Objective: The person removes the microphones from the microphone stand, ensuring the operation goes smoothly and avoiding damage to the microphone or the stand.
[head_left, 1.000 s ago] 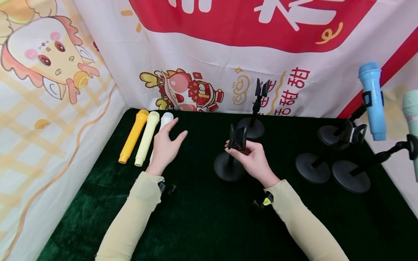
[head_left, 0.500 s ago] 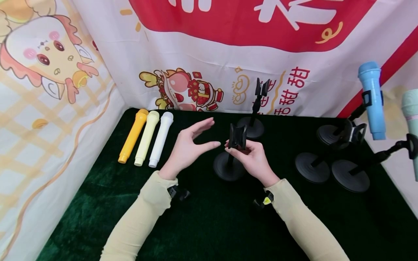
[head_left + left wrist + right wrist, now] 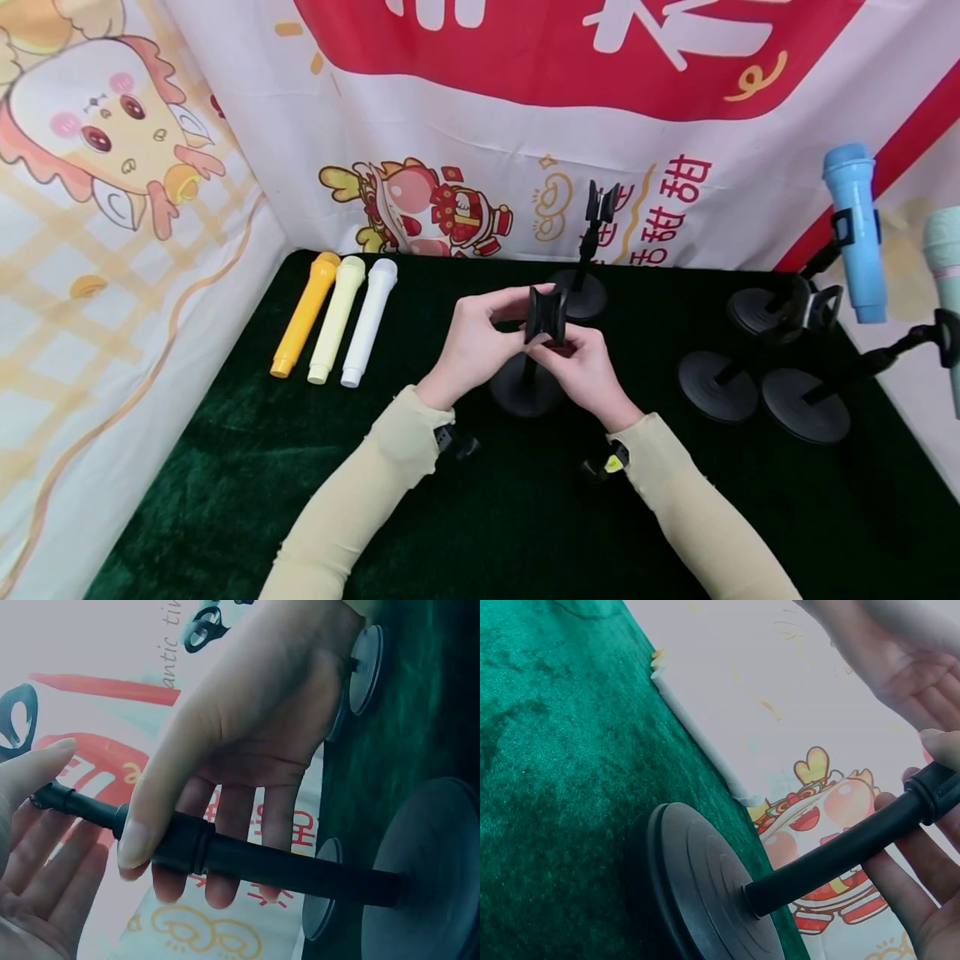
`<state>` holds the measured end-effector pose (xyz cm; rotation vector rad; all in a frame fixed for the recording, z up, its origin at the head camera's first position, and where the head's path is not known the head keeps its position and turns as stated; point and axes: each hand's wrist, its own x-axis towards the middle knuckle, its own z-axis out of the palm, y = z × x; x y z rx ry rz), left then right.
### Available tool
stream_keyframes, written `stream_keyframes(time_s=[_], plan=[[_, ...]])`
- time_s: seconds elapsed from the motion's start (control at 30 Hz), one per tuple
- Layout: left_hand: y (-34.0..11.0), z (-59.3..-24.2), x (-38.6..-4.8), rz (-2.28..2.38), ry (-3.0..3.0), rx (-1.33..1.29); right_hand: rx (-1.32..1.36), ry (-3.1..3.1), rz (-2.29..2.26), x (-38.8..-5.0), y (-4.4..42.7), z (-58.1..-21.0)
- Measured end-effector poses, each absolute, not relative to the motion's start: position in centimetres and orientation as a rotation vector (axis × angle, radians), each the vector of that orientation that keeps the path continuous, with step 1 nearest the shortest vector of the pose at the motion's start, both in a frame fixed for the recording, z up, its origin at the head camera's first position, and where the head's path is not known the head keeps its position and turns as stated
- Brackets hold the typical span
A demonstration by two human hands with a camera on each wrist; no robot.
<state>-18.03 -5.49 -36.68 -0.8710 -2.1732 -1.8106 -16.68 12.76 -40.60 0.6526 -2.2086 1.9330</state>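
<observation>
Printed backdrop (image 3: 262, 142), green velvet tabletop (image 3: 510, 525)

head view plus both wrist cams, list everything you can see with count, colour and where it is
Tablecloth: one, dark green, under the stands
Lying microphones: three, orange-yellow, pale yellow and white, side by side at left
Held microphone stand: one, black, centre
Rear stand: one, black, behind the held one, no microphone
Right-side stands: three, black, at right
Mounted microphones: two, blue and mint green, on two right-side stands
Printed cloth hangings: at least two, white with red and orange, behind and at left
Wrist cameras: two, black, one per wrist
Sleeves: two, cream, both arms
Left hand: one, bare, at the held stand's clip
Right hand: one, bare, gripping the held stand
</observation>
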Motion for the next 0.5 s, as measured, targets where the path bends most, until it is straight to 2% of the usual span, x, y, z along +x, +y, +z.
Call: stream_keyframes(time_s=[0.5], plan=[[-4.6,-36.14,-18.96,-1.742,-2.028,-0.937,0.581,-2.245,1.936,-15.95,12.5,-39.71]])
